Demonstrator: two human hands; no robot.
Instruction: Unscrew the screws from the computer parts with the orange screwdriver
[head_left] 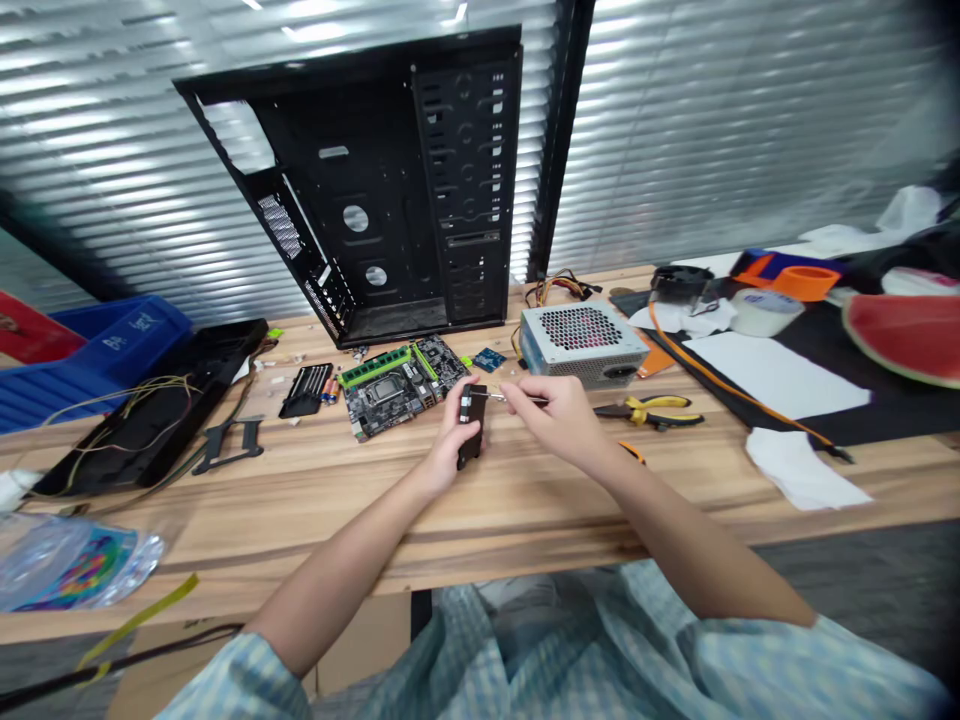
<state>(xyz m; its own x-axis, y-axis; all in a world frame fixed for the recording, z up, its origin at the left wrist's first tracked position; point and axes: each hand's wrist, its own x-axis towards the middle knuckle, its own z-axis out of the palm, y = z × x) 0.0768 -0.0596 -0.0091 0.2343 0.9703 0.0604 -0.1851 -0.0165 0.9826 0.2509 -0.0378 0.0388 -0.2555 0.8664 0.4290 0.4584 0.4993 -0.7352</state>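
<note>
My left hand (450, 435) is closed round a small black rectangular part (472, 425), held upright above the wooden table (315, 500). My right hand (555, 412) pinches a thin screwdriver (501, 396) whose tip meets the top of that black part. Just behind the hands lies a motherboard (401, 382) with a green memory stick. A silver power supply (581, 342) with a mesh grille sits to its right.
An empty black computer case (390, 190) stands at the back. A black side panel with wires (142, 405) lies left, by a blue bin (97, 350). Yellow-handled pliers (652, 410), white tissues (802, 468), a tape roll (765, 310) and a watermelon slice (907, 335) lie right.
</note>
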